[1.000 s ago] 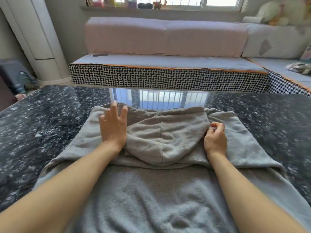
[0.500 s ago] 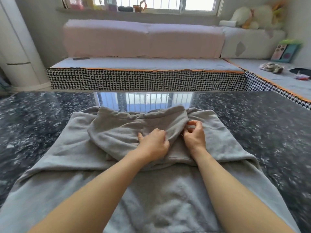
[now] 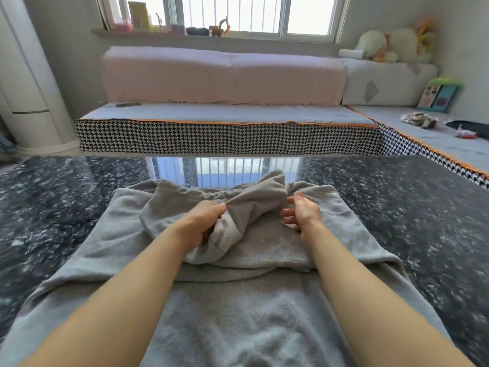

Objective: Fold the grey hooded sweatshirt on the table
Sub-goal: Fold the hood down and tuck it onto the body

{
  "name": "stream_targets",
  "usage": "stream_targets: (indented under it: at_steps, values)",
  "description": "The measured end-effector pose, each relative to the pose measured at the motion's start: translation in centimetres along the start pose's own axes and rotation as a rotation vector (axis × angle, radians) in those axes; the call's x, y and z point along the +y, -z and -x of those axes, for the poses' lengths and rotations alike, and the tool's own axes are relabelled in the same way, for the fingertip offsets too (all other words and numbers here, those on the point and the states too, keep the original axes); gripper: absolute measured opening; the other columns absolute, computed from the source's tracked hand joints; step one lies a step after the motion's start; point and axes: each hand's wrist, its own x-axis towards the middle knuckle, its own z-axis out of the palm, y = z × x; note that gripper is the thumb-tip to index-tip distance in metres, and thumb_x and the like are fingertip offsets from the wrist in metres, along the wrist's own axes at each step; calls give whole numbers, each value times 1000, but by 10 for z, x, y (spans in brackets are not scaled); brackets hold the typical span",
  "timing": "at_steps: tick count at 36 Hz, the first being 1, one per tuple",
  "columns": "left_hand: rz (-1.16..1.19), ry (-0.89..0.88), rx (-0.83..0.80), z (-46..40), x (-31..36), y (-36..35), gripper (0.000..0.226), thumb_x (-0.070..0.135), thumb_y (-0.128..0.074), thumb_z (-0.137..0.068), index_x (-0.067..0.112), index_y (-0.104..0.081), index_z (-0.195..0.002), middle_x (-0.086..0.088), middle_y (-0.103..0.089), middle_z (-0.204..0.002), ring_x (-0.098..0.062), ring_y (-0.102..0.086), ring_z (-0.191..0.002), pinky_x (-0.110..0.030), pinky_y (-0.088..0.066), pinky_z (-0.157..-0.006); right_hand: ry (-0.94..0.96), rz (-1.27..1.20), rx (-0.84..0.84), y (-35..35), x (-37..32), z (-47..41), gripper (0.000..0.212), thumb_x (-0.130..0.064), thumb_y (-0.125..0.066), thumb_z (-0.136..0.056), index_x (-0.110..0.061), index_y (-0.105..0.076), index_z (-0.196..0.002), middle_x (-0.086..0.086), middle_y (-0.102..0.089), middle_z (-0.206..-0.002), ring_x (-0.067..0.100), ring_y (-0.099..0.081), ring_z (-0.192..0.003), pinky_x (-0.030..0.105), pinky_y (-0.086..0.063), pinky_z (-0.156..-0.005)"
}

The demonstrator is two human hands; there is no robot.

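Observation:
The grey hooded sweatshirt (image 3: pixel 259 321) lies spread on the dark speckled table (image 3: pixel 412 207), its fleecy body nearest me and its hood (image 3: pixel 254 205) folded down over the upper part. My left hand (image 3: pixel 203 221) is shut on a bunch of hood fabric and lifts it off the garment. My right hand (image 3: pixel 301 213) hovers just right of the raised fold, fingers spread, holding nothing. The sleeves are tucked under the body and mostly hidden.
The glossy table extends bare to both sides and beyond the sweatshirt to its far edge (image 3: pixel 238 156). Behind it stands a low houndstooth-sided platform (image 3: pixel 227 136) with pink cushions (image 3: pixel 225 75). A white column unit (image 3: pixel 29 83) stands at the left.
My left hand moved from flat on the left of the hood to its middle and gripped it, raising the fabric. My right hand let go of the hood's right edge and opened.

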Motion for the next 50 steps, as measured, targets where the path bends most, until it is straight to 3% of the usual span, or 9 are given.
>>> stream_targets:
  at_steps: [8, 13, 19, 25, 32, 36, 40, 46, 50]
  values:
    - [-42, -107, -100, 4, -15, -3, 31, 17, -44, -98, 14, -45, -67, -1, -43, -62, -10, -40, -57, -22, -35, -54, -247, -21, -99, -7, -26, -4, 28, -40, -53, -91, -15, -54, -101, 8, -55, -77, 17, -53, -58, 19, -40, -36]
    - [17, -117, -166, 4, -22, 0, 32, 15, -48, -96, 14, -47, -64, 1, -45, -57, -9, -41, -55, -20, -36, -53, 9, -66, -13, -13, -30, -15, 15, -10, -64, -84, -16, -53, -75, 5, -56, -75, 16, -52, -64, 24, -43, -46]
    - [-116, -239, -276, 8, -26, -5, 31, 12, -59, -89, 19, -57, -59, -4, -63, -112, -11, -57, -94, -27, -45, -88, 219, 368, 151, -3, -8, -20, 26, -4, -61, -77, -25, -51, -64, 1, -58, -79, 22, -56, -84, 33, -49, -77]
    - [-232, -321, -313, 16, -22, -10, 13, 28, -64, -66, 23, -61, -55, 6, -57, -110, -3, -55, -93, -20, -41, -88, 293, 417, -189, -2, -19, -3, 29, 6, -44, -84, -2, -70, -95, 7, -64, -92, 17, -55, -90, 31, -46, -87]
    - [-296, -344, -320, 17, -22, -12, 12, 26, -62, -67, 21, -60, -57, 7, -55, -113, 1, -53, -95, -16, -40, -86, 58, 480, -192, -1, -22, -10, 40, 10, -32, -80, -12, -54, -54, 6, -51, -65, 19, -46, -62, 28, -43, -56]
    - [-311, -349, -328, 13, -26, -10, 23, 15, -67, -78, 20, -59, -58, 8, -54, -114, -1, -53, -96, -19, -41, -88, 48, 669, -287, -4, -32, -4, 33, 10, -35, -80, -7, -60, -67, 11, -57, -75, 28, -55, -80, 37, -54, -73]
    - [-337, -361, -322, 12, -28, -10, 20, 18, -66, -79, 20, -60, -60, 12, -53, -113, 0, -52, -100, -22, -39, -93, 38, 838, -359, -8, -39, -3, 21, 3, -45, -79, 0, -63, -90, 13, -56, -77, 25, -55, -74, 28, -48, -57]
    - [-373, -382, -291, 10, -30, -13, 28, 12, -64, -83, 24, -58, -58, 11, -52, -112, 5, -51, -97, -13, -38, -84, 87, 941, -372, -11, -41, -1, 27, -18, -56, -86, -10, -52, -61, 4, -48, -56, 13, -42, -50, 19, -32, -43]
    - [-381, -387, -289, 10, -29, -13, 28, 12, -64, -83, 24, -58, -58, 9, -52, -113, 5, -51, -96, -13, -37, -83, 199, 1169, -409, -19, -46, 9, 21, -17, -44, -88, -4, -58, -97, 9, -54, -80, 20, -50, -70, 18, -34, -45]
